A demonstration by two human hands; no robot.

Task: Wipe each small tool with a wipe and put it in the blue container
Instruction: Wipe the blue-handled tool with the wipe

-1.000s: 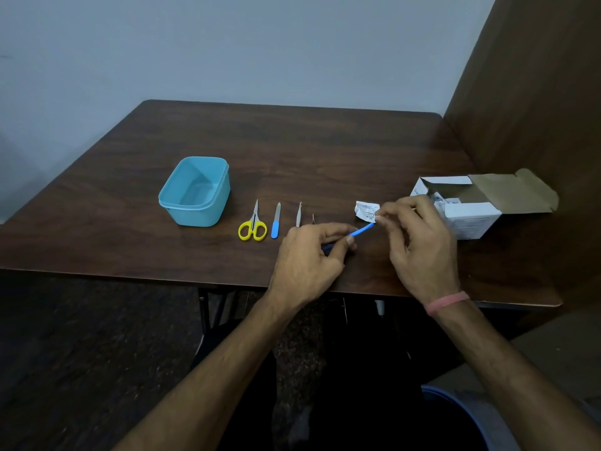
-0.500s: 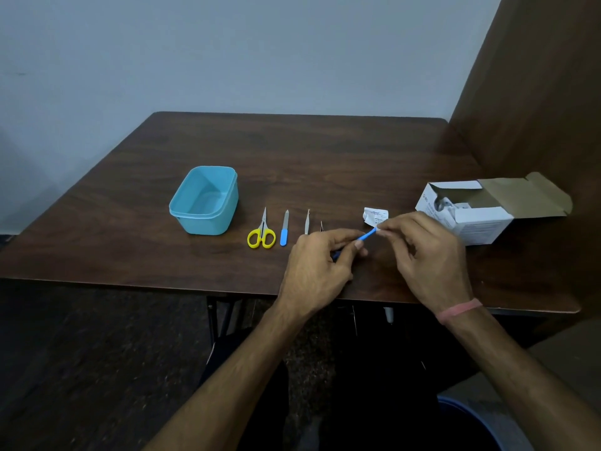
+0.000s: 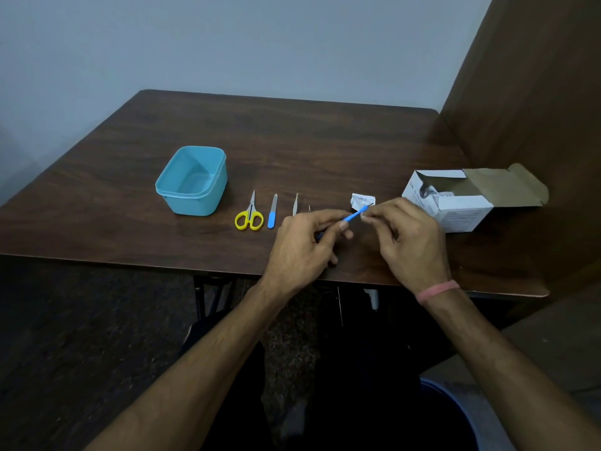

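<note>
**First tool under the wipe, container not yet filled**

Nothing is seen inside the blue container [image 3: 192, 180], so the task is judged to be at its start. One tool, a slim blue-handled pick [image 3: 354, 215], is in hand and is being wiped; it has not yet been put away. Four more tools are left on the table [image 3: 325, 141]: the yellow scissors [image 3: 249, 216], the file [image 3: 273, 212], the tweezers [image 3: 295, 205] and a thin fourth piece [image 3: 309, 208] too small to identify. All of these remain to be wiped and stowed.

The pick is gripped at its lower end by the left hand [image 3: 302, 245], whose fingers are curled round the handle. Its upper end is pinched by the right hand [image 3: 409, 239], thumb against fingertips; the wipe itself is mostly hidden in that pinch, with only a pale edge showing. The pick thus spans the gap between the two hands, tilted up toward the right one.

A torn wrapper [image 3: 362, 200] lies just beyond the right fingertips. The wipe box [image 3: 455, 206], open, stands just to the right of the right hand. The unwiped tools lie just beyond and left of the left hand, and the container farther left again, well apart from both hands.
</note>
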